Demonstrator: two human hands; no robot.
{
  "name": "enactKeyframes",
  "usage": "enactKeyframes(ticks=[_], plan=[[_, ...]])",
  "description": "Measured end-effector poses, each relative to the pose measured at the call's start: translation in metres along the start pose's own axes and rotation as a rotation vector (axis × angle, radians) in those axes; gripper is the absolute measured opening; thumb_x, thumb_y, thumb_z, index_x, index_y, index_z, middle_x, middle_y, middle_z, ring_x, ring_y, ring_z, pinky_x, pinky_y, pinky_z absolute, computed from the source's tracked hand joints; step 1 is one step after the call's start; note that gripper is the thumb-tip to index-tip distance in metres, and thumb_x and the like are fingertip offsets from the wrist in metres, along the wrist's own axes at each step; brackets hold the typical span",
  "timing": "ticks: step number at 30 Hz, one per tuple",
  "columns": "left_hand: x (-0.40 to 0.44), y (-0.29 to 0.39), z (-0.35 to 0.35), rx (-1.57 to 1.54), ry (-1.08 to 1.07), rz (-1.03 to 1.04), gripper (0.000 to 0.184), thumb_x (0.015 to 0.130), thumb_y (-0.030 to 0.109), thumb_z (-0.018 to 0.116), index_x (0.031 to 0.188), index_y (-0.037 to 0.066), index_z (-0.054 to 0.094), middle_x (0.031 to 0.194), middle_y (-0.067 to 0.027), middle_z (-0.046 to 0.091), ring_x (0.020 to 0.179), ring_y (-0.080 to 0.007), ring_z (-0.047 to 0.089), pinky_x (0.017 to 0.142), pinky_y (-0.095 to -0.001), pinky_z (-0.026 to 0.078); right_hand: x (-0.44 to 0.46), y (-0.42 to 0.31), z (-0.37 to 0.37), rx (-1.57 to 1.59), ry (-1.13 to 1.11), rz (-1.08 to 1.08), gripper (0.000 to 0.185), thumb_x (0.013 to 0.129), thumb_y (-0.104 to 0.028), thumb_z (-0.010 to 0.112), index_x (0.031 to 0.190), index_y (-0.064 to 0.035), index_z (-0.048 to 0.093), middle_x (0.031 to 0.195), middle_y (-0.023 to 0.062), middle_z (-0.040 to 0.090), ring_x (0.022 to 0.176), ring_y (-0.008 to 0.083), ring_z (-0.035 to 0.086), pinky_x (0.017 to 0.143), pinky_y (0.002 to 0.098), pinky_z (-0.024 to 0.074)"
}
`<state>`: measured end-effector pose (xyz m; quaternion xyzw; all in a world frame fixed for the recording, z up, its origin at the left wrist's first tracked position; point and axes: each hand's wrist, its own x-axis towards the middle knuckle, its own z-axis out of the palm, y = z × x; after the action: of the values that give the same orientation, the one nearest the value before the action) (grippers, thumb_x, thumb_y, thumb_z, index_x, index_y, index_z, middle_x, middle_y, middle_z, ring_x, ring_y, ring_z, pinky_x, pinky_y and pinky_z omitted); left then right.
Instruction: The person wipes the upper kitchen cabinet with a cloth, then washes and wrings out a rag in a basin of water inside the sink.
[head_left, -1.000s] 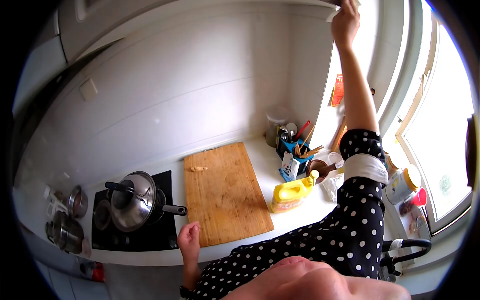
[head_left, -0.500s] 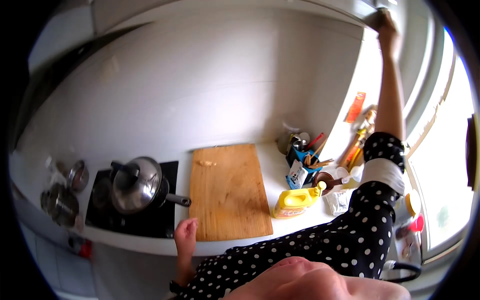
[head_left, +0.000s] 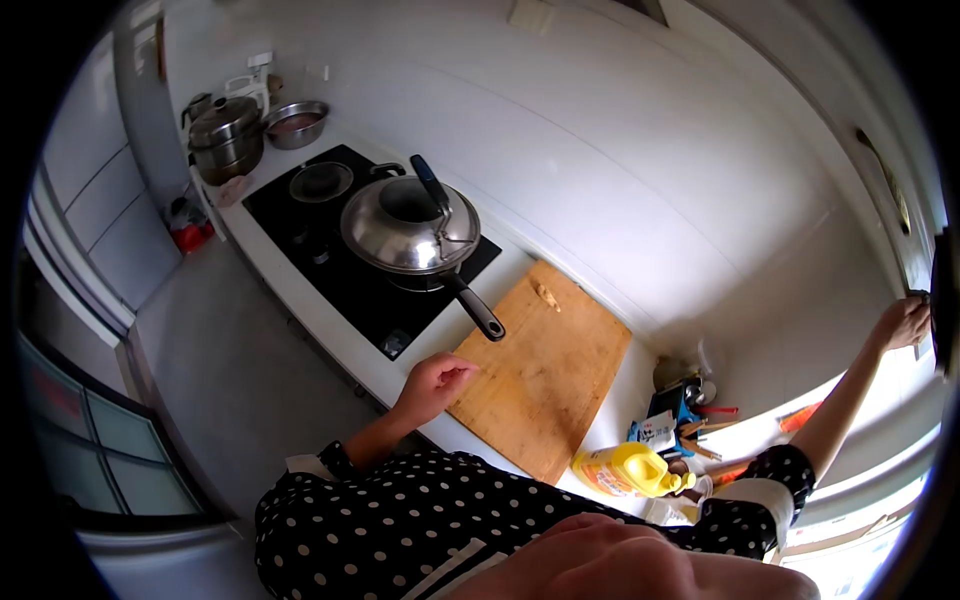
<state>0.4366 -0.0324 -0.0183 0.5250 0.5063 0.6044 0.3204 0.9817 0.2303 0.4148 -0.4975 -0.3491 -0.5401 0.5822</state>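
My left hand point(head_left: 432, 388) is beside the left edge of the wooden cutting board point(head_left: 545, 375), its fingers curled together with nothing visible in them. At the far right, my right hand point(head_left: 904, 322) is raised, its fingers closed at the edge of the overhead cabinet point(head_left: 850, 95) on something dark that I cannot make out. A small pale brown piece point(head_left: 547, 296) lies near the board's back corner. On the black stove point(head_left: 350, 290) stands a pan with a domed metal lid point(head_left: 400, 238), its handle point(head_left: 475, 308) pointing toward the board.
A yellow jug point(head_left: 625, 470), a blue utensil holder point(head_left: 682, 408) and a white-and-blue packet point(head_left: 655, 430) stand right of the board. Left of the stove are a steel pot point(head_left: 226, 140) and a metal bowl point(head_left: 296, 125). A red object point(head_left: 192, 236) is low at the left.
The view has turned left and tilted, showing more stove and floor. My right arm, still raised, now appears lower at the far right. My left hand remains near the board.
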Motion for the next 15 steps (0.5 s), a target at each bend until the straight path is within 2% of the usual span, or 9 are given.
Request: enactKeyframes(ticks=[4,6,7,11,14,15], plan=[[-0.006,-0.014,-0.008,-0.020,0.047,-0.025,0.012,0.088,0.008,0.060,0.096,0.002,0.065,0.086,-0.0051,0.061,0.075,-0.0112,0.058,0.068,-0.0231,0.047,-0.026,-0.124,-0.031,0.039,-0.198,0.081,0.049,0.096,-0.033,0.024,0.132,-0.0050,0.043,0.138,0.0167,0.038,0.125,0.0316,0.036,0.104,0.0513,0.0276],[-0.008,-0.017,-0.016,-0.005,0.052,-0.044,0.011,0.088,0.009,0.059,0.095,0.002,0.065,0.086,-0.0052,0.062,0.075,-0.0116,0.059,0.068,-0.0231,0.047,-0.021,-0.126,-0.038,0.040,-0.283,0.061,0.056,0.100,-0.040,0.018,0.137,-0.0024,0.037,0.144,0.0191,0.032,0.132,0.0349,0.030,0.108,0.0568,0.0212],[-0.008,-0.018,-0.021,0.014,0.075,-0.046,0.011,0.088,0.008,0.059,0.095,0.002,0.065,0.086,-0.0052,0.062,0.075,-0.0116,0.059,0.068,-0.0231,0.047,-0.021,-0.103,-0.045,0.232,-0.166,-0.164,0.054,0.100,-0.038,0.020,0.134,-0.0022,0.041,0.140,0.0199,0.037,0.128,0.0355,0.036,0.106,0.0570,0.0260],[-0.018,-0.034,-0.036,0.021,0.134,-0.076,0.011,0.088,0.007,0.058,0.095,0.002,0.065,0.085,-0.0053,0.062,0.075,-0.0116,0.059,0.068,-0.0231,0.048,0.009,-0.022,-0.039,0.298,-0.182,0.077,0.047,0.100,-0.034,0.025,0.126,-0.0016,0.048,0.122,0.0213,0.049,0.108,0.0365,0.051,0.096,0.0488,0.0432],[-0.018,-0.036,-0.045,0.011,0.147,-0.100,0.012,0.087,0.007,0.059,0.096,0.002,0.065,0.085,-0.0053,0.062,0.074,-0.0116,0.059,0.067,-0.0230,0.048,0.010,-0.058,-0.047,0.301,-0.195,0.212,0.048,0.101,-0.034,0.026,0.130,-0.0016,0.044,0.129,0.0218,0.045,0.114,0.0373,0.048,0.097,0.0471,0.0423],[-0.018,-0.036,-0.046,0.012,0.147,-0.106,0.012,0.087,0.006,0.059,0.096,0.002,0.065,0.086,-0.0053,0.062,0.074,-0.0116,0.059,0.067,-0.0229,0.048,0.009,-0.061,-0.036,0.240,-0.133,0.132,0.049,0.101,-0.035,0.025,0.131,-0.0012,0.042,0.131,0.0218,0.042,0.116,0.0377,0.046,0.097,0.0473,0.0419]])
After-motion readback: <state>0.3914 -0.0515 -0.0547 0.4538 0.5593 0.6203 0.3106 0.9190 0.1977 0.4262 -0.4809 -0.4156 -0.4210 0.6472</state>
